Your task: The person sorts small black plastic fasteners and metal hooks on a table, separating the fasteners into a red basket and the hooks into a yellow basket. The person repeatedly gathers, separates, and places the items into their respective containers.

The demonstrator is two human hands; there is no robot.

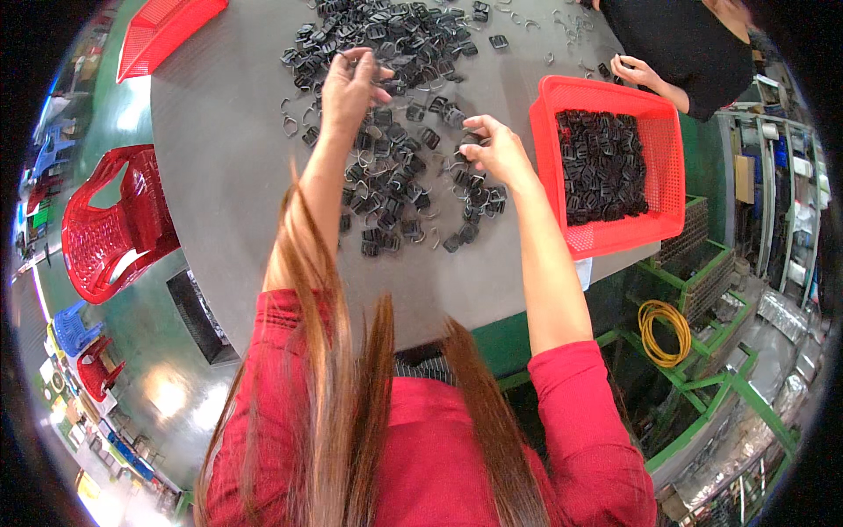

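A spread of black plastic buckles (386, 176), many with metal D-rings, covers the middle of the grey table. My left hand (349, 88) is over the far part of the spread, its fingers bent and apart; I make out nothing held in it. To its right and nearer me, my right hand (499, 151) has thumb and fingers closed around a black buckle (471, 139), partly hidden by the fingers. Right of that hand stands a red plastic basket (549, 158) holding many black buckles (606, 171).
Across the table at the right is another person in black, a hand (637, 72) by a few buckles. Loose metal rings (572, 28) lie at the far side. Another red basket (162, 35) is at the far left, a red chair (123, 224) beside the table.
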